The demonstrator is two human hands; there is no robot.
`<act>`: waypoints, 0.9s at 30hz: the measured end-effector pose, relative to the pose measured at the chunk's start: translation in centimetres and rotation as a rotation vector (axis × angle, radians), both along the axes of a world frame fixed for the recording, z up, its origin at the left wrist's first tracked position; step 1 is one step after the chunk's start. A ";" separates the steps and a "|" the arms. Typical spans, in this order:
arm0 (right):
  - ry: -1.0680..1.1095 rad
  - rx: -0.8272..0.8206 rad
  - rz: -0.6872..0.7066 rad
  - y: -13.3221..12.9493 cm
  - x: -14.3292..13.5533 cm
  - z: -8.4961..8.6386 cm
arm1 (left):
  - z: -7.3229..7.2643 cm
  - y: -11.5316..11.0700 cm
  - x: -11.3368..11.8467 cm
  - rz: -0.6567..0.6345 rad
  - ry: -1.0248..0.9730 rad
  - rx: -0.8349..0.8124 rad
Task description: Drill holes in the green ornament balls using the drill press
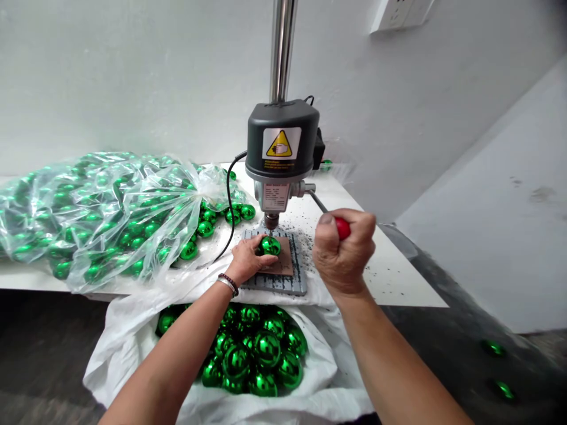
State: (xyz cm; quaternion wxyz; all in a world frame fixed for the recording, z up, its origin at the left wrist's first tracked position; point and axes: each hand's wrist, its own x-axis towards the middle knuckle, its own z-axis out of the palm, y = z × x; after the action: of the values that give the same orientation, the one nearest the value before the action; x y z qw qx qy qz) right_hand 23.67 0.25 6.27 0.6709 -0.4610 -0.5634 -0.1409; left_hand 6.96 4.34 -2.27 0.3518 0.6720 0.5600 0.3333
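Note:
My left hand (250,258) grips a shiny green ball (270,245) from its left side, thumb along the near edge. The ball rests on a brown board (283,260) over the grey base plate (295,286) of a drill press (282,141). Directly above the ball is the chuck (271,221), its bit reaching down to the ball's top; whether it has pierced the ball I cannot tell. My right hand (343,251) is closed in a fist round the red-knobbed feed lever (342,228) at the machine's right.
A clear plastic bag (101,218) full of green balls lies on the white table (390,265) at left. Below the table edge, a white sack (321,354) holds more balls. Dark shavings surround the base. A black cable (229,206) hangs left of the drill. Two balls lie on the floor at right.

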 end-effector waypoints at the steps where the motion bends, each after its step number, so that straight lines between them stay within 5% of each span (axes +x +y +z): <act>1: 0.017 -0.001 0.010 0.4 0.1 1.0 | -0.1 0.0 0.1 -0.007 -0.014 0.001; 6: 0.049 -0.183 0.022 2.6 0.5 6.8 | 0.1 -1.2 -0.2 -0.023 -0.058 0.052; 9: 0.089 -0.308 -0.017 2.8 0.3 8.5 | 0.9 -3.1 -1.5 -0.010 -0.035 0.128; 14: 0.137 -0.307 -0.060 2.4 -0.3 8.5 | 1.6 -6.5 -4.9 0.023 0.067 0.211; 21: 0.141 -0.264 -0.100 3.1 0.0 8.1 | 0.8 -10.0 -9.4 0.015 0.165 0.300; 24: 0.151 -0.270 -0.124 3.2 0.0 8.1 | 0.6 -10.3 -11.1 0.028 0.153 0.266; 27: 0.167 -0.280 -0.136 3.1 0.0 8.1 | 0.6 -8.8 -12.9 0.215 0.215 0.187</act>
State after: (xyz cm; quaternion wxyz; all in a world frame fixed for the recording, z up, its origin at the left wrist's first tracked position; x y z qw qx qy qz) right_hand 23.69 3.34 14.38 0.6335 -0.5971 -0.4875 -0.0675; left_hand -5.90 -4.43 -1.64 0.1882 0.6697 0.6295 0.3460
